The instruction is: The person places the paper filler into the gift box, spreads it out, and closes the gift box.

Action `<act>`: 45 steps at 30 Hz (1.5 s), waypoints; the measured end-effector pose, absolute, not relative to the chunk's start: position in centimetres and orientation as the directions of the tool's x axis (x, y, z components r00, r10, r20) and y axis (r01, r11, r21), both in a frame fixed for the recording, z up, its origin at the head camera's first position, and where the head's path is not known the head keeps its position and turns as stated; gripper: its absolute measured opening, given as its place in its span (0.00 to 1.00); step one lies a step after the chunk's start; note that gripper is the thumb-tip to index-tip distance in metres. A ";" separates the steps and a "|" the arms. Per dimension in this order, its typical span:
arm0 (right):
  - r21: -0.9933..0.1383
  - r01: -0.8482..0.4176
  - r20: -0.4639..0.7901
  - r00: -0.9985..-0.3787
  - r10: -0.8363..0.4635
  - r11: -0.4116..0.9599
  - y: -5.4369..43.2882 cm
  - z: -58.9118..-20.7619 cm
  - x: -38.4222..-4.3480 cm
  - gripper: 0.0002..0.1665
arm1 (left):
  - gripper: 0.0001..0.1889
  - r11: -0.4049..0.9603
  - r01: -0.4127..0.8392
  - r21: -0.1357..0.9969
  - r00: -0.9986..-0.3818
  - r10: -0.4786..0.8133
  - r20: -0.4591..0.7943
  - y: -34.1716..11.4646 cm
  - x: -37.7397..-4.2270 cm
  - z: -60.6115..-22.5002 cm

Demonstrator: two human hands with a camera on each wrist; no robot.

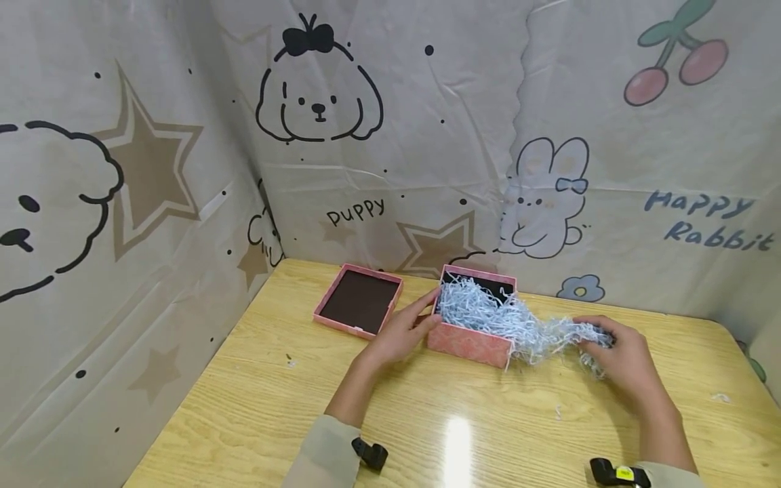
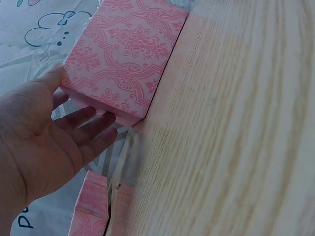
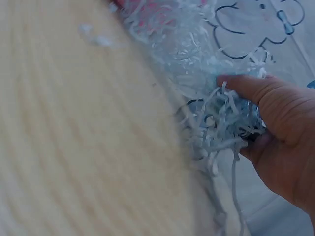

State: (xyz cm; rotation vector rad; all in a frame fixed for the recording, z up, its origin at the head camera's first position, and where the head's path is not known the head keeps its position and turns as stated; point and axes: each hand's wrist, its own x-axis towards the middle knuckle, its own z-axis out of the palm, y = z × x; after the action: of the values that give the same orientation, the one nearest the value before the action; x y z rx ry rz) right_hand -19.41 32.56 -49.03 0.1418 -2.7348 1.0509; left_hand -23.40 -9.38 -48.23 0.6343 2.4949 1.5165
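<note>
From my remote post I am watching two bare hands working at a patterned pink box [image 1: 468, 344], which is standing uncovered near the back edge of the wood-grain desk [image 1: 244, 407]. The left hand [image 1: 399, 332] is resting against the box's left end, its fingers loosely extended and slightly apart, its thumb lying at the front corner; I am seeing it touching the cardboard rather than wrapping round it. The right hand [image 1: 625, 359] is pinching a clump of pale blue shredded paper [image 1: 478, 308] between thumb and fingers, well to the right of the box. The shreds are filling much of the box, spilling over its right end and trailing across to that hand, while the dark lining is showing at the back. Something dark is peeking out among the gripped strands, but I am not managing to tell what it is. To the left, the pink lid [image 1: 358, 300] is lying with its dark inside facing up, just beside the left hand. A few stray paper bits are lying about the desk, and behind everything a cartoon-printed cloth [image 1: 390, 159] is hanging, lettered "puppy" and "Happy Rabbit".
</note>
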 end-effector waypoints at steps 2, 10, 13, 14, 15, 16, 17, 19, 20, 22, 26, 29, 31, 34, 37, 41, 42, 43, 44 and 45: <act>-0.668 -0.173 0.250 -0.968 0.000 0.723 32.5 -48.1 -19.1 0.22 | 0.33 0.400 0.276 0.874 -0.898 0.432 0.086 -9.3 -23.4 -48.2; -0.789 -0.254 0.321 -0.947 0.022 0.560 31.5 -44.5 -18.6 0.22 | 0.33 0.410 0.268 0.872 -0.903 0.423 0.079 -9.3 -23.2 -48.0; -0.804 -0.269 0.335 -0.942 0.031 0.530 30.7 -43.1 -18.6 0.21 | 0.33 0.411 0.265 0.872 -0.904 0.422 0.075 -9.4 -23.1 -47.9; -0.806 -0.271 0.340 -0.940 0.036 0.526 30.4 -42.6 -18.7 0.21 | 0.33 0.411 0.264 0.872 -0.904 0.422 0.075 -9.4 -23.1 -47.9; -0.806 -0.277 0.346 -0.938 0.036 0.522 30.1 -42.2 -18.7 0.21 | 0.33 0.412 0.263 0.872 -0.904 0.422 0.073 -9.4 -23.1 -47.9; -0.808 -0.284 0.350 -0.936 0.033 0.516 29.7 -41.8 -18.9 0.21 | 0.33 0.412 0.262 0.873 -0.904 0.421 0.072 -9.4 -23.1 -47.9; -0.808 -0.298 0.358 -0.934 0.022 0.509 29.3 -41.4 -19.0 0.21 | 0.33 0.412 0.260 0.874 -0.905 0.420 0.071 -9.5 -23.1 -47.9; -0.808 -0.324 0.373 -0.928 0.002 0.492 28.5 -40.7 -19.3 0.21 | 0.33 0.412 0.260 0.873 -0.904 0.422 0.071 -9.6 -23.1 -48.0; -0.808 -0.335 0.380 -0.925 -0.005 0.485 28.0 -40.4 -19.5 0.21 | 0.33 0.411 0.261 0.873 -0.903 0.423 0.071 -9.6 -23.1 -48.0; -0.812 -0.358 0.392 -0.920 -0.025 0.461 27.1 -39.7 -19.8 0.20 | 0.33 0.405 0.265 0.875 -0.902 0.426 0.076 -9.6 -23.1 -48.2; -0.819 -0.385 0.407 -0.912 -0.042 0.426 24.8 -38.4 -20.5 0.19 | 0.33 0.391 0.272 0.880 -0.897 0.434 0.084 -9.6 -23.3 -48.3; -0.818 -0.418 0.428 -0.901 -0.066 0.396 22.9 -37.4 -21.1 0.17 | 0.33 0.386 0.278 0.879 -0.894 0.439 0.090 -9.6 -23.4 -48.3; -0.815 -0.449 0.448 -0.889 -0.094 0.365 21.7 -36.8 -21.5 0.17 | 0.33 0.387 0.283 0.877 -0.893 0.440 0.094 -9.5 -23.5 -48.3; -0.811 -0.495 0.478 -0.868 -0.135 0.313 19.7 -36.3 -22.3 0.16 | 0.33 0.384 0.287 0.878 -0.891 0.443 0.098 -9.5 -23.5 -48.3; -0.818 -0.513 0.489 -0.858 -0.156 0.261 17.9 -36.4 -23.1 0.15 | 0.33 0.378 0.287 0.880 -0.889 0.446 0.098 -9.5 -23.5 -48.3; -0.846 -0.480 0.454 -0.877 -0.157 0.233 15.9 -38.1 -24.2 0.15 | 0.32 0.366 0.299 0.881 -0.884 0.455 0.111 -9.6 -23.6 -48.2; -0.854 -0.461 0.436 -0.887 -0.155 0.239 15.6 -38.8 -24.5 0.15 | 0.32 0.363 0.301 0.882 -0.883 0.456 0.114 -9.6 -23.6 -48.2; -0.863 -0.441 0.413 -0.897 -0.156 0.246 15.3 -39.4 -24.7 0.16 | 0.32 0.360 0.302 0.883 -0.881 0.458 0.115 -9.6 -23.6 -48.2; -0.871 -0.413 0.385 -0.910 -0.155 0.265 15.0 -40.1 -24.9 0.16 | 0.32 0.361 0.302 0.882 -0.882 0.457 0.115 -9.6 -23.5 -48.1; -0.880 -0.381 0.351 -0.924 -0.152 0.282 14.8 -40.7 -25.2 0.16 | 0.32 0.360 0.301 0.883 -0.882 0.457 0.114 -9.6 -23.5 -48.1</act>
State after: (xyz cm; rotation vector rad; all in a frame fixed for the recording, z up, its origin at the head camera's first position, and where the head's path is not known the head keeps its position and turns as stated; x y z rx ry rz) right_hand -25.16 14.82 -40.72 0.4955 -2.3489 1.7006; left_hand -23.51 -9.65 -48.07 0.6918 2.4623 1.5480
